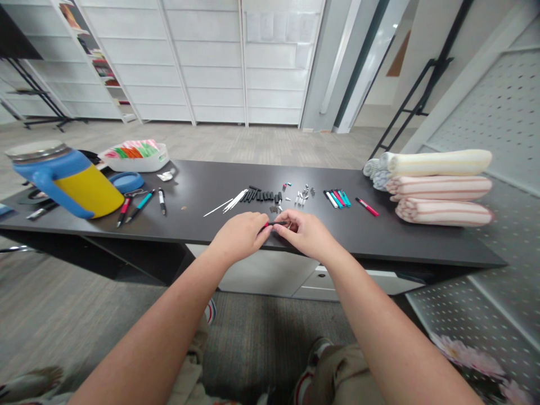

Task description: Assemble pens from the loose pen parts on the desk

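My left hand is closed around a red and black pen part close to the table's front edge. The fingers of my right hand pinch the dark end of the same piece; part of it is hidden by the fingers. Just beyond my hands lie small dark springs, black rubber grips and thin white refills. Small silver pen pieces sit a little to the right. Farther right are several white, black, red and teal barrels in a row, plus a separate red barrel.
On the dark table, a red pen, a teal pen and a white-and-black pen lie left. Nearby stand a blue-yellow jug and a white basket of colourful packets. Rolled towels are stacked at the right.
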`<move>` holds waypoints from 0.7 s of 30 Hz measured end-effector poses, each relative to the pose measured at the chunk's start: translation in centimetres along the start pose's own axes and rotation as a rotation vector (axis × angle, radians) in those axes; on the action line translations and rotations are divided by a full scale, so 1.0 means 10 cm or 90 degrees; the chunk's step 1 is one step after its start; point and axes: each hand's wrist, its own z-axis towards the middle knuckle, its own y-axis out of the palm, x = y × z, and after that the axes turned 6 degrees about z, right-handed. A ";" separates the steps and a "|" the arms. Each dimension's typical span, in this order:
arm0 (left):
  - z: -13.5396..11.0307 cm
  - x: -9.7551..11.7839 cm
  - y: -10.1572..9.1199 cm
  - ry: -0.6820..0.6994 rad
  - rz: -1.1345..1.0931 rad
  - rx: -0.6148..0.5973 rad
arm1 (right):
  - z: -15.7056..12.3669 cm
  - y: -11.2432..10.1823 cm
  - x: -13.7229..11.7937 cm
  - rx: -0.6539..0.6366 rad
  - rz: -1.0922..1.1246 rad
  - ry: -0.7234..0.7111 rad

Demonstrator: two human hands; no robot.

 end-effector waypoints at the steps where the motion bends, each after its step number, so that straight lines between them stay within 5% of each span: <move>1: 0.00 0.00 0.00 -0.002 0.001 0.000 | 0.00 0.00 0.00 -0.001 -0.005 -0.002; 21: -0.01 0.02 0.00 -0.025 0.037 0.005 | -0.01 0.04 -0.11 0.022 -0.154 -0.012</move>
